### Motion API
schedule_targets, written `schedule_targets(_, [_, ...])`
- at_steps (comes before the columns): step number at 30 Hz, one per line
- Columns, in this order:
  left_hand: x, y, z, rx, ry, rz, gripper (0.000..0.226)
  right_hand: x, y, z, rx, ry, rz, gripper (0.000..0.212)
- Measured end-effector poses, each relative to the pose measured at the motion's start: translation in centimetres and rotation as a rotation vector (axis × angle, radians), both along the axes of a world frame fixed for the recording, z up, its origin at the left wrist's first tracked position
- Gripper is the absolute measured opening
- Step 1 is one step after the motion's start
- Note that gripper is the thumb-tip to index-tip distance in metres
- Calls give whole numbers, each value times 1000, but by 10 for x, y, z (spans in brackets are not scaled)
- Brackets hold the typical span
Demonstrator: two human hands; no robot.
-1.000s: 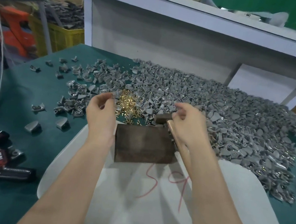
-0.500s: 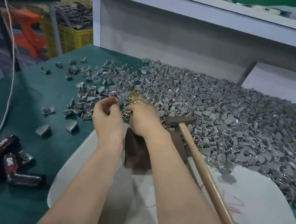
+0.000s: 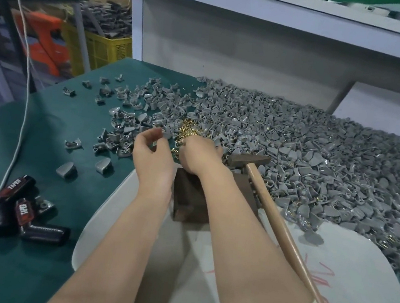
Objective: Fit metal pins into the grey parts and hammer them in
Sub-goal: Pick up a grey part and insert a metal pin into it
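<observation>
- Mostly, the green surface (image 3: 37, 153) is covered by a huge heap of grey parts (image 3: 322, 156). It spreads from the middle to the far right edge. That looks like a lot of work left.
- Some loose grey parts (image 3: 125, 124) lie spread out on the left side of the heap. I cannot tell if they have pins in them.
- A white board (image 3: 354, 291) lies on the surface right in front of the person. The heap spills onto its right edge.
- The hammer (image 3: 276, 209) lies with its head up on the brown block (image 3: 189, 199) and its long wooden handle slanting back toward the person. No hand is on it, so I think no hammering is going on right now.
- The brown block sits on the far end of the white board, partly hidden under the right arm. I see no grey part on it.
- The right hand (image 3: 198, 156) reaches past the block into the pins. Its fingers are hidden, so I cannot tell if it holds one.
- The left hand (image 3: 151, 154) is held up just beside it with bent fingers. It may be pinching a small grey part, but I cannot be sure.
- The gold metal pins (image 3: 189, 130) sit in a little pile at the near edge of the heap, just past both hands.
- So this looks like the picking-up step: a pin must go in, and then the hammer comes next.
</observation>
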State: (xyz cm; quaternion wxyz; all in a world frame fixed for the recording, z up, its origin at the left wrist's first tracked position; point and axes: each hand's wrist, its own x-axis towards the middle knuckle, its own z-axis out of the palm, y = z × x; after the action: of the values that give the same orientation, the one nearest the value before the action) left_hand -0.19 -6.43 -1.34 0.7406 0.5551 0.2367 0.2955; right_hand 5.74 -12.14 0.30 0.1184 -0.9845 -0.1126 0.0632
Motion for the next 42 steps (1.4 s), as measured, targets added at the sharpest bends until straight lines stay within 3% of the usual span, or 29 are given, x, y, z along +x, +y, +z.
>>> schedule_targets(3, [0, 3, -1, 30, 0, -16, 24, -8, -12, 5, 188, -78, -5, 36])
schedule_targets(6, [0, 2, -1, 178, 13, -134, 26, -24, -30, 17, 395, -97, 28, 41])
schedule_targets(10, [-1, -3, -2, 373, 42, -284, 20, -43, -50, 24, 473, -104, 100, 44])
schedule_targets(15, [-1, 1, -4, 342, 71, -251, 14, -46, -53, 18, 650, -107, 33, 40])
schedule_targets(17, [0, 2, -4, 339, 84, -215, 15, -44, -51, 12, 600, -161, -56, 33])
schedule_targets(21, [2, 3, -5, 294, 80, -157, 15, -33, -44, 3, 246, -143, -109, 23])
schedule_targets(28, [2, 0, -7, 333, 56, -152, 9, -13, -30, 12, 48, 31, -161, 23])
schedule_targets(34, [0, -5, -7, 391, 5, -204, 18, -12, -23, 15, -28, 86, -128, 25])
schedule_targets(42, [-1, -7, -19, 373, 35, -282, 23, -1, -29, 6, 88, 111, -99, 23])
